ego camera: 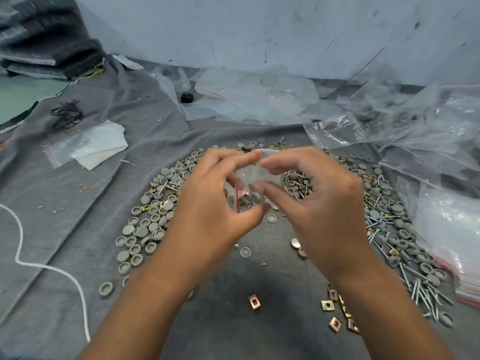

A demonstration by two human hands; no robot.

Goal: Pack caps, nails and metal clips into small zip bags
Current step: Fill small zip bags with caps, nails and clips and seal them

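A: What do the two hands hold now?

B: The left hand (220, 201) and the right hand (309, 201) both pinch one small zip bag (253, 183) between thumb and fingers, above the middle of the counter (78, 209). I think they hold it from two sides so the mouth with the red strip can be worked, but if they open or seal it I cannot tell; the bag is blurred.

A: Is something inside already?

B: It seems some small pieces are at the bottom, not clear which.

A: And where is the stock?

B: It lies in a ring around the hands. The grey caps (145, 229) are mostly from 7 to 10 o'clock, the nails (420, 287) at 4 o'clock, and the metal clips (327, 305) at 5 o'clock near the right forearm. So every part is in easy reach. Empty bags (259, 100) wait at 12 o'clock, and filled ones (441, 141) seem to pile at 2 o'clock.
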